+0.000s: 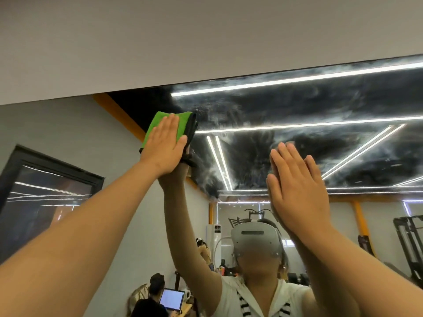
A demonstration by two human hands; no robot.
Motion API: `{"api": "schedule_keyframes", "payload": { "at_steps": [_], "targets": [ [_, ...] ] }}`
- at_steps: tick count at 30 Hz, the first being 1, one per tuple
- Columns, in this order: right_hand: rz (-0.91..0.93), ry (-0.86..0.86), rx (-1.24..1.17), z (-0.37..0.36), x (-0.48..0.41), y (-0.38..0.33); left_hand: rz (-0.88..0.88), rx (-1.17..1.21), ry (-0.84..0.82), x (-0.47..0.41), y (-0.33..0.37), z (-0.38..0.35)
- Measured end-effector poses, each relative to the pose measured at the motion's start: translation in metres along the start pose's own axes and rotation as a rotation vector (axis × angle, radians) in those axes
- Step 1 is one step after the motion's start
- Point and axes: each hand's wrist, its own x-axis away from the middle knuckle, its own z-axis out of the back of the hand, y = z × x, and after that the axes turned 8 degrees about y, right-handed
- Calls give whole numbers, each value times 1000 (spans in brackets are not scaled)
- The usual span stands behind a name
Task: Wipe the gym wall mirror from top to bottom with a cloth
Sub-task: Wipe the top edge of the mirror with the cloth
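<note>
While our left hand [163, 147] presses the green cloth [158, 121] flat against the mirror [297, 106], close under its top edge and toward its left side, we judge how each will handle. The fingers [169, 124] are straight and together, with the palm spread over the cloth and nothing curled round it. The cloth looks soft, light and thickly folded, so it should mould to the mirror. Held by pressure alone, though, it could slip or drop if we ease off, and a thumb hooked over its dark right edge would be surer. Our right hand [295, 179] seems to rest flat on the mirror too, fingers straight, holding nothing, well right of the cloth. The mirror is rigid, smooth and breakable, and hazy smears [263, 104] cover its upper part, so we favour firm, even pressure over leaning weight.
</note>
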Motion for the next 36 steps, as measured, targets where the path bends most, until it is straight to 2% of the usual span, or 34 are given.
{"api": "schedule_keyframes", "payload": {
  "at_steps": [4, 9, 14, 16, 21, 25, 31, 36],
  "targets": [
    [-5, -11, -2, 0, 1, -1, -5, -3, 8, 3, 22, -3],
    [-19, -25, -7, 1, 0, -1, -284, 18, -47, 74, 56, -15],
    [-81, -22, -39, 0, -1, -10, -380, 35, -49, 67, 36, -13],
    [-77, -35, -51, 0, -1, -8, -345, 27, -34, 51, 26, -10],
    [-47, -54, -16, -2, 3, -5, -121, 29, -37, -4, 21, -1],
    [-44, -71, 9, -3, 4, -6, -98, -14, -61, -34, 47, 0],
    [-47, -59, 31, 0, 3, -7, -333, 27, -36, 4, 109, -17],
    [-67, -74, 10, 4, 3, -8, -560, 26, -74, 39, 90, -23]
  ]
}}
